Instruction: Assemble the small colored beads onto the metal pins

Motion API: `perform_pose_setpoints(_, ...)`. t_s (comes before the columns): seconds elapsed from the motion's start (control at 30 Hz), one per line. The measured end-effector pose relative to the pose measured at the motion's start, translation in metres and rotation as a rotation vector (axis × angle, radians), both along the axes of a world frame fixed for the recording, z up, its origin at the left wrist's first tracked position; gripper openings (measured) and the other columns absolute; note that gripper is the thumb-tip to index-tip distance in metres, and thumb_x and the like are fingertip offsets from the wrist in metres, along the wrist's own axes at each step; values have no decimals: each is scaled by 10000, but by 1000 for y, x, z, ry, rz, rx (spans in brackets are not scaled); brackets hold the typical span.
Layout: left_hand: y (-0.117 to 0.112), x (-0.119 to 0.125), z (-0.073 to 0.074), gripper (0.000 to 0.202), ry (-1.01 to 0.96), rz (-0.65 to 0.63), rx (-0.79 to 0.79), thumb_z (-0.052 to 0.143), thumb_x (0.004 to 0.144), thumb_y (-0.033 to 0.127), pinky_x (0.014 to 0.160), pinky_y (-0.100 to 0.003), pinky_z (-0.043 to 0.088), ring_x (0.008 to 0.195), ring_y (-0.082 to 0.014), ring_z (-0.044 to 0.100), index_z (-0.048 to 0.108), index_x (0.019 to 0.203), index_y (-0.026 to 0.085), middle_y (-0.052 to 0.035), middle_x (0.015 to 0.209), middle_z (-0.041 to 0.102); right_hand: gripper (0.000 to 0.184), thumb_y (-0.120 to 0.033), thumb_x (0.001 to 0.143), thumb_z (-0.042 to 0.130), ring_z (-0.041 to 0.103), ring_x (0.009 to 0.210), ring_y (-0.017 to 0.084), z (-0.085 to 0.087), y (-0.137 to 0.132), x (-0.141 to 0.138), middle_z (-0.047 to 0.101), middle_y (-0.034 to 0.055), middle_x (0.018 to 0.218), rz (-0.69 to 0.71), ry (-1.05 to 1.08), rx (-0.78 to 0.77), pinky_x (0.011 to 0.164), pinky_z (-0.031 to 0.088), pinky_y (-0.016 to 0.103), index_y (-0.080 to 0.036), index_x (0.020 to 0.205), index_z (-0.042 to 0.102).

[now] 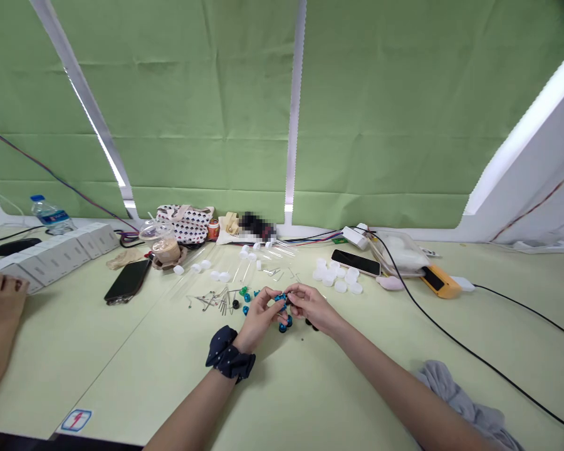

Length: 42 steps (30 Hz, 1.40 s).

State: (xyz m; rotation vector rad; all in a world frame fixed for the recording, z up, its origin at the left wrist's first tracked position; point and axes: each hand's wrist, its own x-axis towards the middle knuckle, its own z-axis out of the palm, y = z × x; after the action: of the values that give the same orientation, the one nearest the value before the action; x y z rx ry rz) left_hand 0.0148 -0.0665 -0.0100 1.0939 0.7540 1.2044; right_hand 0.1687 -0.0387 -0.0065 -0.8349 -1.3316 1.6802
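My left hand is closed around a small blue part, with a dark scrunchie on that wrist. Against it, my right hand pinches a small black piece at the blue part's right side. The fingers hide much of both pieces, so whether they are joined I cannot tell. Just below my hands lie more blue-and-black pieces and some black ones. Left of my left hand are blue pieces, green pieces, a black piece and a heap of thin metal rods.
White round caps and clear tubes lie behind my hands. Phones, a drink cup, white boxes and a yellow device stand around. A black cable crosses the right side. Another person's hand rests far left.
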Motion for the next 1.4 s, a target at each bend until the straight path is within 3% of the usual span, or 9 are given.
perform_pose_setpoints(0.1, 0, 0, 1, 293, -1, 10, -1, 665, 721, 330, 523, -244, 501, 548, -111, 596, 471, 883, 183, 27, 688, 581, 379, -436, 689, 667, 561, 607, 102, 3, -1, 0, 570, 8, 822, 18, 43, -22, 550, 445, 244, -218, 971, 537)
perform_pose_setpoints(0.23, 0, 0, 0, 278, 19, 2, 3, 650, 736, 333, 511, -239, 495, 541, -116, 592, 464, 879, 183, 34, 636, 566, 352, -486, 706, 629, 514, 511, 87, 4, -1, -1, 546, -8, 701, -1, 15, -15, 481, 410, 230, -186, 868, 543)
perform_pose_setpoints(0.37, 1, -1, -1, 262, 10, 18, 14, 648, 740, 317, 525, -241, 506, 562, -104, 592, 465, 870, 182, 20, 745, 574, 386, -396, 645, 710, 576, 641, 107, 5, -3, 0, 564, 25, 935, 4, -20, 57, 585, 465, 255, -216, 946, 548)
perform_pose_setpoints(0.5, 1, -1, -3, 263, 5, 3, 21, 641, 748, 310, 526, -247, 511, 561, -107, 595, 459, 885, 180, 18, 741, 567, 343, -480, 725, 607, 489, 462, 69, 4, -3, 0, 543, -4, 728, -15, -99, -10, 437, 383, 217, -182, 879, 536)
perform_pose_setpoints(0.67, -1, 0, -1, 269, 17, -3, 8, 644, 745, 320, 523, -242, 505, 570, -114, 600, 459, 883, 181, 18, 715, 574, 384, -420, 660, 697, 538, 545, 76, 2, -2, 0, 563, -2, 837, 10, -32, 51, 516, 425, 227, -208, 922, 513)
perform_pose_setpoints(0.8, -1, 0, 1, 276, 7, 9, 3, 661, 728, 317, 519, -237, 502, 557, -106, 595, 460, 862, 183, 22, 728, 576, 380, -526, 724, 590, 486, 461, 78, 0, 0, 0, 531, -23, 652, 11, -8, -61, 425, 355, 209, -183, 868, 509)
perform_pose_setpoints(0.93, 0, -2, 1, 281, -7, 0, -6, 663, 728, 314, 538, -237, 503, 571, -109, 605, 465, 877, 181, 12, 743, 596, 391, -400, 646, 717, 529, 564, 81, 1, 1, 2, 554, -8, 772, 28, 54, 9, 526, 409, 224, -190, 924, 540)
perform_pose_setpoints(1.2, -1, -2, -2, 242, -10, -22, 8, 633, 760, 294, 537, -228, 499, 572, -100, 594, 475, 899, 176, 10, 742, 592, 332, -380, 657, 714, 551, 598, 86, 4, -2, 1, 538, -6, 834, 26, 0, 114, 566, 433, 243, -193, 860, 530)
perform_pose_setpoints(1.4, 1, -2, -4, 225, -5, -10, 29, 626, 767, 277, 516, -219, 486, 557, -92, 589, 471, 895, 177, 8, 784, 575, 343, -500, 749, 579, 502, 498, 81, 3, -1, 1, 518, -19, 690, 52, 3, -60, 442, 366, 212, -189, 868, 497)
